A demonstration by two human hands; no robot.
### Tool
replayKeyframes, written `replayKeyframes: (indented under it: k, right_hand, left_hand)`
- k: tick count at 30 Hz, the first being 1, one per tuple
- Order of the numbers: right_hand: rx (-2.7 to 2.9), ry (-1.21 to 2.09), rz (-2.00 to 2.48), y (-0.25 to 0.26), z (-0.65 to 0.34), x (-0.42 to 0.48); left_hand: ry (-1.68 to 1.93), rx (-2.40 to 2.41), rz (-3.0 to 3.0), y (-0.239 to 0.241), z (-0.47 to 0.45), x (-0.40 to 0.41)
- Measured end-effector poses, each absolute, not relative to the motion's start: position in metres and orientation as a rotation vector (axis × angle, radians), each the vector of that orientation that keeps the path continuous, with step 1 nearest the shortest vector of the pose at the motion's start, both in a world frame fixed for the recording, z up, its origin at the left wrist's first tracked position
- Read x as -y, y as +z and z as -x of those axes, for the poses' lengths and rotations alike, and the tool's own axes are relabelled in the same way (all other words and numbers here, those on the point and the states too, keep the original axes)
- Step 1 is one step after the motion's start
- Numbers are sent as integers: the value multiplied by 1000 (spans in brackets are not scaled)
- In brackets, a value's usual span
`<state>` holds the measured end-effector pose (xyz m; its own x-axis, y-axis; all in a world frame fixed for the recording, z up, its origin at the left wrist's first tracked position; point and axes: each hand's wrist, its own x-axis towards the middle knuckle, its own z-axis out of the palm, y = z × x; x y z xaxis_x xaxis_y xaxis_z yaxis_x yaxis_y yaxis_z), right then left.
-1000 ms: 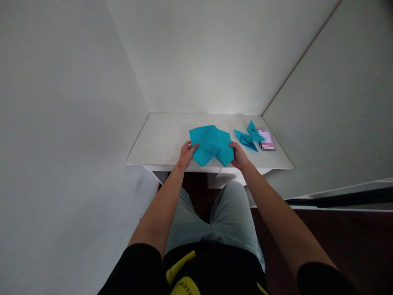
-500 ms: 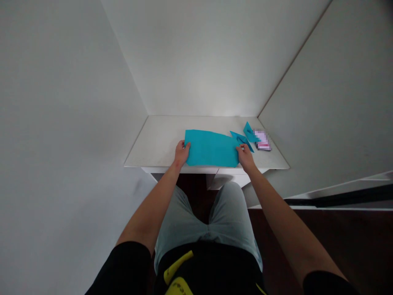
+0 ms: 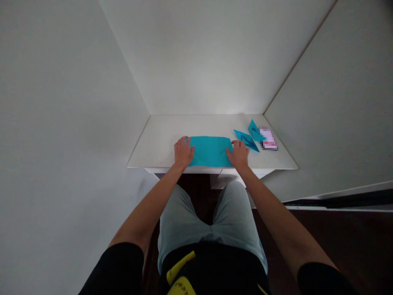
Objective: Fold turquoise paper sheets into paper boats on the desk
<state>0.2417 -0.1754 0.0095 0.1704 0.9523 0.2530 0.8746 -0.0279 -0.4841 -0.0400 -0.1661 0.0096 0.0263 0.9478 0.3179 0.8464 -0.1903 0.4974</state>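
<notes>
A sheet of blue paper (image 3: 211,151) lies flat near the front edge of the white table. Over its left end rests my left hand (image 3: 183,153), palm down, thumb on the paper and fingers apart at the side edge. My right hand (image 3: 238,154) is at the opposite end in much the same pose, its thumb stretched onto the sheet and its fingers spread beyond the edge. Both side edges of the paper are partly hidden under the hands. Just past my right hand is a folded blue paper piece (image 3: 247,140).
A second folded blue paper piece (image 3: 254,130) stands farther back, touching or overlapping a pixelated phone-like object (image 3: 269,138) at the right. The white tabletop (image 3: 159,139) meets walls at the left, back and right. Below its front is a drawer (image 3: 230,177).
The blue sheet has gone from being held up at a slight tilt to lying on the table. My hands have turned palm down over its ends, and the right one has shifted inward.
</notes>
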Motion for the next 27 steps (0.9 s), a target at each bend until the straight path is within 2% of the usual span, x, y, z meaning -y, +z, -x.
replayKeyframes:
  k: [2, 7, 12, 18, 21, 27]
  right_hand:
    - [1883, 93, 1808, 11, -226, 175]
    - [2316, 347, 1556, -6, -190, 164]
    - [2294, 347, 1688, -30, -192, 149]
    - [2194, 377, 1787, -31, -215, 136]
    - [2169, 360, 1781, -32, -217, 135]
    - [2169, 338, 1782, -35, -216, 137]
  left_hand:
    - [761, -1700, -2323, -2, 21, 173]
    - [630, -1612, -2330, -34, -5, 178]
    - [570, -1582, -2357, -36, 22, 184]
    - [478, -1735, -2261, -30, 56, 186]
    - [526, -1773, -2269, -28, 38, 172]
    - [536, -1509, -2361, -31, -24, 132]
